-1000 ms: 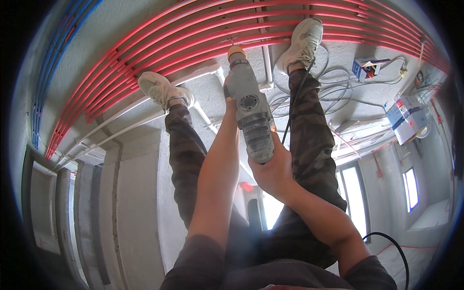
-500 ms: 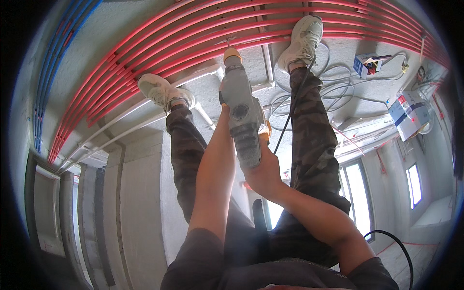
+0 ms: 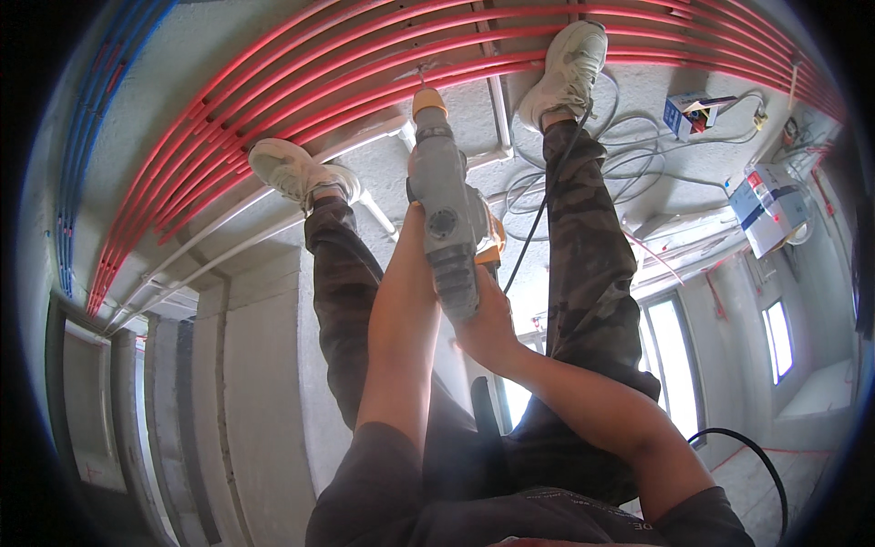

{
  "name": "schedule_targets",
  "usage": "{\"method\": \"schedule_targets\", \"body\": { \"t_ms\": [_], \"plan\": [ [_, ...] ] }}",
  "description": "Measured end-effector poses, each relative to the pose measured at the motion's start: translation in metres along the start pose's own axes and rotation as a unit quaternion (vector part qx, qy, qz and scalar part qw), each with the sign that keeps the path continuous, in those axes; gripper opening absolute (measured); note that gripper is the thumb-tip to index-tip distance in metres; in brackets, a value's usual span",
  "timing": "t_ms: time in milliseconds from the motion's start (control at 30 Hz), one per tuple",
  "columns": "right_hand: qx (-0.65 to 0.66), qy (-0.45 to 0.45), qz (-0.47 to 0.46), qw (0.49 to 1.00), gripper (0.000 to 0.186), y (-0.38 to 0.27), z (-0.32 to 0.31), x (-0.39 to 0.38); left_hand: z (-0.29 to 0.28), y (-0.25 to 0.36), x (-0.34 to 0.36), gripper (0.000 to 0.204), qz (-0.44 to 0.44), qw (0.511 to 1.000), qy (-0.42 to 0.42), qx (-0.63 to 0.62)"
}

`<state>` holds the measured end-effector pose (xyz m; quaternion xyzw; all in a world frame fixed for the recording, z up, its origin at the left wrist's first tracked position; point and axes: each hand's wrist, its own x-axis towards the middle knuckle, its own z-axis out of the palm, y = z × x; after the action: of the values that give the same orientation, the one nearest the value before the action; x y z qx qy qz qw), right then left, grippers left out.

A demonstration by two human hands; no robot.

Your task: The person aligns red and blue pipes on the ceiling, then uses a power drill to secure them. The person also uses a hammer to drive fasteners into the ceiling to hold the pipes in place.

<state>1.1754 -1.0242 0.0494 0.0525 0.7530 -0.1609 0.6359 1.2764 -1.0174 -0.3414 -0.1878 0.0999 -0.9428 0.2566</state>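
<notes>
A grey rotary hammer drill (image 3: 447,201) with an orange-yellow collar points away from me. Its thin bit meets the concrete in a gap among the red pipes (image 3: 365,80), where the surface looks chipped. At the drill's rear, my right hand (image 3: 488,324) is wrapped round the handle. My left hand (image 3: 415,202) is closed against the left side of the drill's front half, with most of its fingers hidden behind the body. Whether the bit is turning cannot be made out.
My light shoes (image 3: 290,169) stand on either side of the drill. White conduits (image 3: 355,137) run beneath it. A black cord (image 3: 547,214) passes along my right leg. Coiled grey cable (image 3: 629,150), a small open box (image 3: 688,116) and a larger carton (image 3: 770,210) lie to the right.
The drill and both hands have shifted slightly left and toward the pipes in the picture, partly along with the view itself. Both hands keep their hold.
</notes>
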Motion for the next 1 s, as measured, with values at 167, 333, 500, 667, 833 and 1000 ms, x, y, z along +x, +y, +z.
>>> {"method": "schedule_targets", "body": {
  "t_ms": [167,333,500,667,833,1000],
  "plan": [
    [-0.024,-0.016,-0.007,1.000,0.053,0.001,0.000,0.000,0.016,-0.008,0.000,0.030,0.006,1.000,0.006,0.005],
    [0.007,-0.025,-0.002,1.000,0.047,-0.008,-0.007,-0.010,0.027,-0.012,0.006,0.031,-0.002,1.000,0.006,0.012],
    [0.012,-0.010,-0.011,1.000,0.038,-0.010,-0.010,-0.016,0.020,-0.009,0.013,0.032,-0.003,0.999,0.010,0.030],
    [0.025,0.005,-0.017,1.000,0.037,-0.011,-0.010,-0.016,0.016,-0.014,0.021,0.035,-0.006,1.000,0.019,0.011],
    [0.030,0.015,-0.036,0.999,0.038,-0.003,-0.006,-0.016,0.015,-0.012,0.016,0.039,-0.004,1.000,0.014,0.015],
    [0.030,0.021,-0.016,0.999,0.038,-0.002,-0.004,-0.003,0.015,-0.010,0.033,0.040,-0.025,0.999,-0.008,0.039]
  ]
}}
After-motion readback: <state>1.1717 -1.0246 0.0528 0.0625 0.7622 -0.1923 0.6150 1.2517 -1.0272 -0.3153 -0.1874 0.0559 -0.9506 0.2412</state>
